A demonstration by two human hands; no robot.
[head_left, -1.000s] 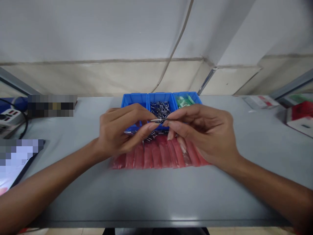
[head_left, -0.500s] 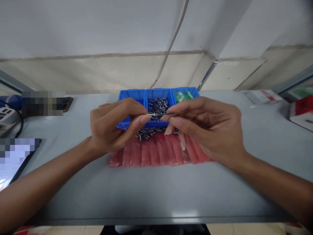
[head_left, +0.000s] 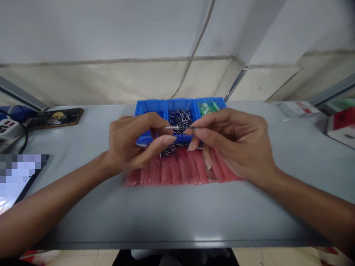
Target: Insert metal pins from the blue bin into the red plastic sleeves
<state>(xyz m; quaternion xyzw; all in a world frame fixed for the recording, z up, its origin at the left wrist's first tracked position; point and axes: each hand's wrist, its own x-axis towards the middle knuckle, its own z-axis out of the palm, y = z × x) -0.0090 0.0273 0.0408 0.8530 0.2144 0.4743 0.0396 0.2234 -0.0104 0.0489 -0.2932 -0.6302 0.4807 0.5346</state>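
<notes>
My right hand (head_left: pixel 238 144) pinches the dark, thin end of a slim metal pin with a silver sleeve (head_left: pixel 172 128), which looks like a blind rivet. It is held level above the bins, its silver end pointing left. My left hand (head_left: pixel 135 142) is around that end, with thumb and forefinger parted. The forefinger is close to the pin; whether they touch I cannot tell. Behind the hands, the middle blue bin (head_left: pixel 181 138) contains many similar small metal pieces (head_left: pixel 181 120). Below lies a row of red plastic sleeves (head_left: pixel 174 171), with more loose pieces (head_left: pixel 168 150) at its far edge.
The left blue bin (head_left: pixel 149 105) is partly hidden by my hand. Green and white packets (head_left: pixel 208 108) sit in the right bin. At the left are a phone (head_left: pixel 59 117), a power strip (head_left: pixel 7 127) and a lit screen (head_left: pixel 19 177). Boxes (head_left: pixel 342 127) stand at right.
My left thumb has come away from the pin and dropped slightly, showing more of the silver part. The right hand keeps its pinch. The view has shifted a little.
</notes>
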